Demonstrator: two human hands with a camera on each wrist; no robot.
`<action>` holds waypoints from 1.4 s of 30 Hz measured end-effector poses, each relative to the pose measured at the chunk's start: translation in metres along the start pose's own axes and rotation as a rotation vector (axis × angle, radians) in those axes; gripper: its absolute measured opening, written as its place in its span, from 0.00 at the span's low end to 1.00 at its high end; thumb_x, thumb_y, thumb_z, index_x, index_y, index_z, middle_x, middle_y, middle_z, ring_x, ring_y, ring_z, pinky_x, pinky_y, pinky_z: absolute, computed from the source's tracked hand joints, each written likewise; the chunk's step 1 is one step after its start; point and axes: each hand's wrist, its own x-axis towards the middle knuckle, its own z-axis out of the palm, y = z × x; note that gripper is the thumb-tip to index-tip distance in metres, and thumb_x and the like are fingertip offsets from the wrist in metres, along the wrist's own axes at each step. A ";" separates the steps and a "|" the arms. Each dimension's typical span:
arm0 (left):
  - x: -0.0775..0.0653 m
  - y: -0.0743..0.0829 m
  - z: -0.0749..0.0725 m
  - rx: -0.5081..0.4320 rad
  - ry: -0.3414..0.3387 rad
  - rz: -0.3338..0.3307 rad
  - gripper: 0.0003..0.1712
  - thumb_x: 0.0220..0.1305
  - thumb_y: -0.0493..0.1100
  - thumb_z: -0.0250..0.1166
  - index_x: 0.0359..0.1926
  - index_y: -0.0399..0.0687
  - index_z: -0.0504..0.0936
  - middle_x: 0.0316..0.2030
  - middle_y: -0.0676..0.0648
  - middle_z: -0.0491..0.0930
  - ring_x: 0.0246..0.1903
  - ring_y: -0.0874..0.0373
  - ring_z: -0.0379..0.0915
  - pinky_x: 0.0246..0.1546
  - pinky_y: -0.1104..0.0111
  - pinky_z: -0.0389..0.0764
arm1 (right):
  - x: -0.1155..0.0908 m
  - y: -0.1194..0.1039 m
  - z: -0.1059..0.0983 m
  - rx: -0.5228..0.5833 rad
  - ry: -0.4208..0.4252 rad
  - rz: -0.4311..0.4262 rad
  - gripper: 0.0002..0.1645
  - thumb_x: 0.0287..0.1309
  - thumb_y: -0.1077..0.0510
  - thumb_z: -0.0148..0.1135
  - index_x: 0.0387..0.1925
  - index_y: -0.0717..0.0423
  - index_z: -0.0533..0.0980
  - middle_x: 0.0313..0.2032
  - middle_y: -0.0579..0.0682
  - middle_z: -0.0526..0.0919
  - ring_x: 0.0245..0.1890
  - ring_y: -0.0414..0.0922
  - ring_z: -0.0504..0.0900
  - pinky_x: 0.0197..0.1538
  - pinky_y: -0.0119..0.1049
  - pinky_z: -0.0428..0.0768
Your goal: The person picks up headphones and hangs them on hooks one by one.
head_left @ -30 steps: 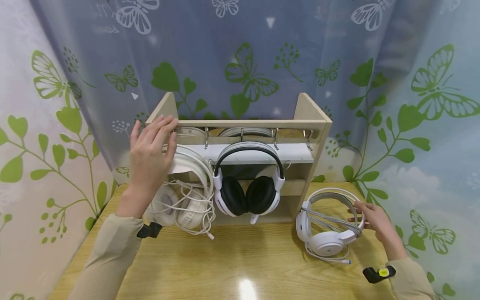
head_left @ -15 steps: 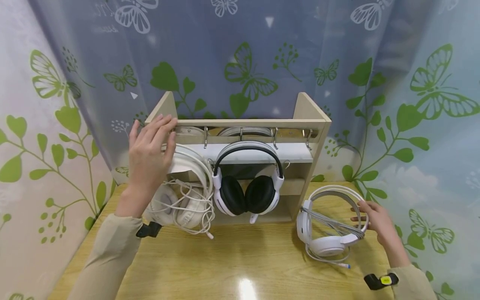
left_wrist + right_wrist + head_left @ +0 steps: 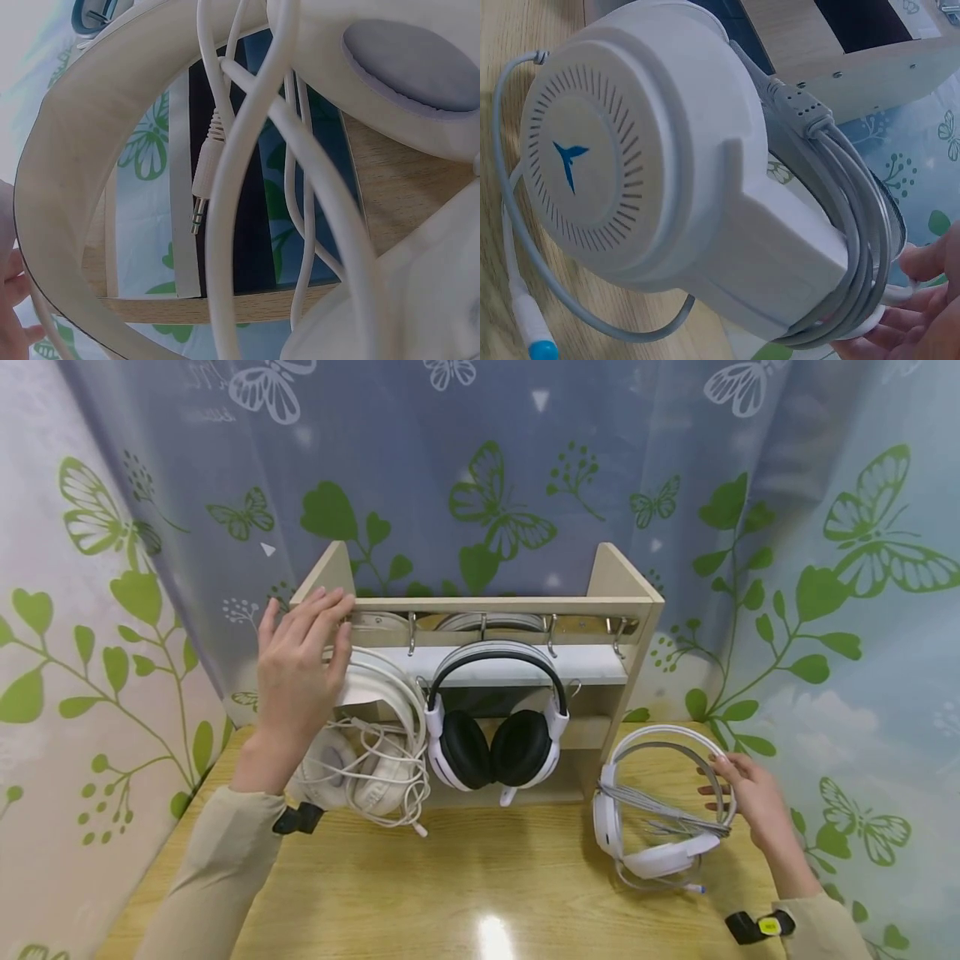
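My right hand (image 3: 757, 802) pinches the headband of a white headset (image 3: 663, 860) between thumb and fingers at the table's right. Grey cable is wound round this headset, and its blue-tipped plug (image 3: 544, 349) hangs loose in the right wrist view. The headset is tilted; whether it touches the table, I cannot tell. My left hand (image 3: 300, 677) rests with fairly straight fingers over the top left edge of a small wooden rack (image 3: 510, 605). Below that hand hang white headphones (image 3: 386, 785) with tangled white cable. Black-padded white headphones (image 3: 463, 752) hang at the rack's middle.
Metal hooks (image 3: 553, 635) line the rack's upper rail, two of them bare on the right. The rack stands at the back of a wooden table (image 3: 420, 902), before a butterfly-patterned curtain (image 3: 585, 410). A white shelf board (image 3: 600, 668) lies behind the hooks.
My right hand has tipped the white headset more upright, its headband rising slightly and its lower ear cup turning. The left hand and the hanging headphones have stayed in place.
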 end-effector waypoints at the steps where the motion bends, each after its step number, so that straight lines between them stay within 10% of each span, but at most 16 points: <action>1: 0.000 0.000 0.000 -0.004 0.002 -0.002 0.19 0.78 0.44 0.55 0.59 0.40 0.82 0.59 0.42 0.82 0.63 0.44 0.75 0.75 0.47 0.53 | -0.001 -0.001 0.001 -0.004 0.005 -0.008 0.36 0.81 0.47 0.38 0.69 0.77 0.59 0.59 0.80 0.71 0.32 0.34 0.87 0.35 0.40 0.88; 6: 0.000 0.000 0.001 -0.016 0.018 -0.008 0.17 0.76 0.42 0.57 0.59 0.41 0.83 0.59 0.42 0.82 0.63 0.44 0.75 0.75 0.47 0.53 | -0.003 -0.005 0.004 -0.004 0.041 -0.030 0.35 0.81 0.47 0.39 0.68 0.75 0.62 0.57 0.75 0.75 0.32 0.32 0.86 0.34 0.37 0.87; 14: -0.001 0.002 0.002 -0.039 0.035 -0.020 0.17 0.75 0.42 0.57 0.58 0.42 0.84 0.58 0.43 0.83 0.62 0.45 0.76 0.75 0.47 0.54 | -0.004 -0.010 0.006 0.003 0.103 -0.120 0.30 0.80 0.49 0.45 0.63 0.74 0.67 0.36 0.19 0.76 0.31 0.29 0.85 0.31 0.33 0.86; 42: 0.000 0.001 0.002 -0.040 0.038 -0.021 0.17 0.75 0.42 0.58 0.58 0.42 0.84 0.58 0.42 0.83 0.62 0.44 0.75 0.75 0.47 0.53 | -0.015 -0.030 0.014 -0.131 0.278 -0.304 0.20 0.77 0.57 0.51 0.60 0.68 0.76 0.35 0.13 0.75 0.28 0.21 0.81 0.29 0.22 0.81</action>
